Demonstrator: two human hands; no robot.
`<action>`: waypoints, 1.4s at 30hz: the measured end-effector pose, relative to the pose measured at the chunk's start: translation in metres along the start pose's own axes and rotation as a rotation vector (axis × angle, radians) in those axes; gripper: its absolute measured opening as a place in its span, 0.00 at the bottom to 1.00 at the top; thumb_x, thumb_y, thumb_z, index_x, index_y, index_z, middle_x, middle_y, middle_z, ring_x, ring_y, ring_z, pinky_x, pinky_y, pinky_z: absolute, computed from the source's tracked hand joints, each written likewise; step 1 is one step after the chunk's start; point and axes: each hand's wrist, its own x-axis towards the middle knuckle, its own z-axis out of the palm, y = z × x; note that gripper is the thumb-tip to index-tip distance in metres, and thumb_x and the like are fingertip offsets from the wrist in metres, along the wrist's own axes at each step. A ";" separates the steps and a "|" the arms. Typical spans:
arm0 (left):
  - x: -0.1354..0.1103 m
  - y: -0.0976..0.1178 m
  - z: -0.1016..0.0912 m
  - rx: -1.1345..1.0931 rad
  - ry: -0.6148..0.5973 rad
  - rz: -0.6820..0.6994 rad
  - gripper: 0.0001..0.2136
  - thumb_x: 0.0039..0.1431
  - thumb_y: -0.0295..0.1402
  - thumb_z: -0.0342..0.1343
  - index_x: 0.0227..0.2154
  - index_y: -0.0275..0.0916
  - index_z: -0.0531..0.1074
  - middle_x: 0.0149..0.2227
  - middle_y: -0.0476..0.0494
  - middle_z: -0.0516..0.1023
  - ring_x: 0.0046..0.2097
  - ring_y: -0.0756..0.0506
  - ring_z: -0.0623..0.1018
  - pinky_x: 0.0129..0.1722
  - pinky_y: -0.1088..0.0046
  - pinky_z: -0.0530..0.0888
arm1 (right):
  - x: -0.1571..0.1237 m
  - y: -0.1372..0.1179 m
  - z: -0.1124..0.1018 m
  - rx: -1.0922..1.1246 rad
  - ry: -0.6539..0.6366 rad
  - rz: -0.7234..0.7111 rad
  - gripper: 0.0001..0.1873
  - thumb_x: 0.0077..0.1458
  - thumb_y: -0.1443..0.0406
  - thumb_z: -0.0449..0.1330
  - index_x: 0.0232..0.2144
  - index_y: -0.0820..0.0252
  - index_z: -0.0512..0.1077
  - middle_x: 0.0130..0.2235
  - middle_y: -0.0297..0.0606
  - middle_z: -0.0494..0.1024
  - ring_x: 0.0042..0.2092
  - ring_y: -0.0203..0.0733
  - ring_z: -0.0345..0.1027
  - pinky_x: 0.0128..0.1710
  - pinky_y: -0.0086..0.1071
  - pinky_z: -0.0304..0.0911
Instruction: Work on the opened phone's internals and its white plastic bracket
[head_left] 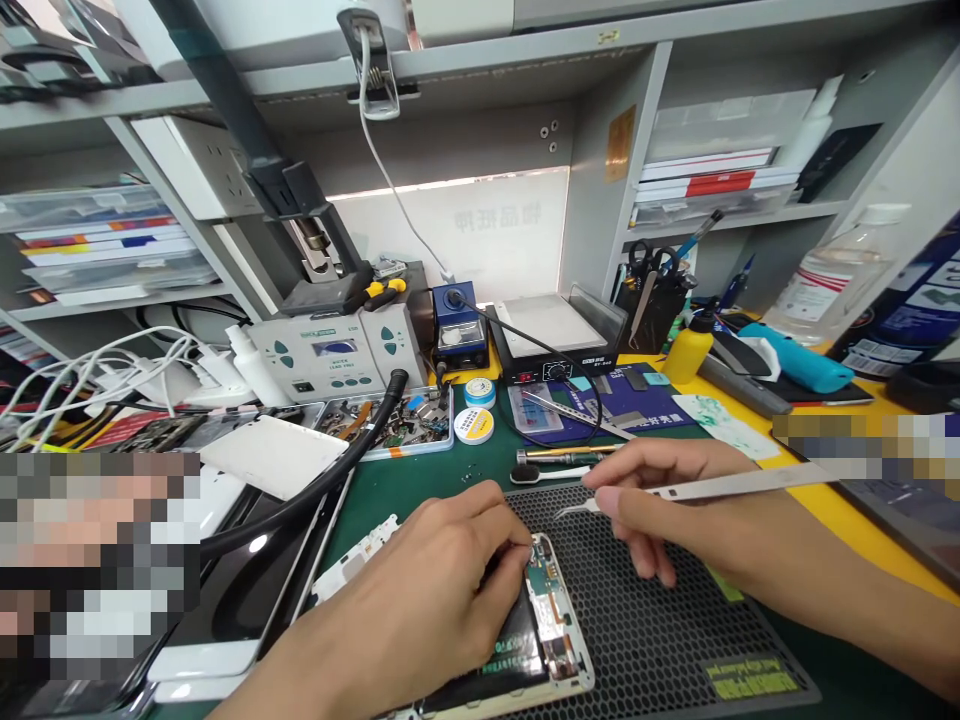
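An opened tablet (553, 606) lies on a black honeycomb-patterned mat (645, 630), its battery and circuit board bare. My left hand (442, 570) rests over it, thumb and fingers pinched together near the upper edge of the board. What sits between those fingertips is hidden. To the right, my right hand (667, 500) grips a pair of silver tweezers (750, 484) between thumb and fingers. Their bent tips point left, just above the mat and apart from the tablet. A white perforated plate (358, 556) shows partly behind my left wrist.
A black hose (315, 500) curves from the rework station (337, 350) over dark screens at left. Behind the mat lie a black-bristled brush (551, 474), a round tin (475, 425) and a tray of small parts (405, 420). A hot plate (555, 340) stands farther back. A large bottle (840, 270) stands right.
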 end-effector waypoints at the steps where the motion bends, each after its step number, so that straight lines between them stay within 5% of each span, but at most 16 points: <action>1: 0.000 -0.001 0.000 0.004 0.002 -0.002 0.10 0.69 0.32 0.45 0.36 0.44 0.72 0.36 0.50 0.70 0.35 0.49 0.69 0.35 0.70 0.64 | 0.000 0.001 0.001 0.049 -0.017 0.017 0.08 0.58 0.60 0.64 0.35 0.59 0.77 0.24 0.32 0.76 0.22 0.36 0.70 0.19 0.27 0.66; 12: 0.002 -0.002 0.001 -0.015 -0.021 -0.051 0.10 0.67 0.32 0.47 0.32 0.42 0.71 0.35 0.48 0.71 0.35 0.49 0.71 0.34 0.72 0.68 | 0.000 0.009 0.007 0.096 -0.093 0.198 0.08 0.56 0.61 0.66 0.32 0.59 0.75 0.19 0.31 0.78 0.20 0.31 0.67 0.21 0.23 0.65; 23: -0.001 -0.021 0.017 0.070 0.088 0.093 0.08 0.67 0.31 0.47 0.35 0.43 0.71 0.33 0.48 0.71 0.30 0.51 0.74 0.27 0.76 0.70 | -0.007 0.038 0.018 -0.161 0.034 0.063 0.14 0.55 0.52 0.64 0.27 0.54 0.76 0.20 0.33 0.76 0.21 0.38 0.68 0.18 0.28 0.64; 42: 0.003 -0.026 0.025 0.145 0.201 0.183 0.08 0.63 0.25 0.49 0.33 0.42 0.71 0.29 0.50 0.69 0.26 0.51 0.72 0.22 0.76 0.68 | -0.004 0.037 0.022 -0.369 0.038 -0.122 0.04 0.55 0.63 0.64 0.28 0.51 0.78 0.20 0.30 0.77 0.19 0.37 0.71 0.16 0.25 0.63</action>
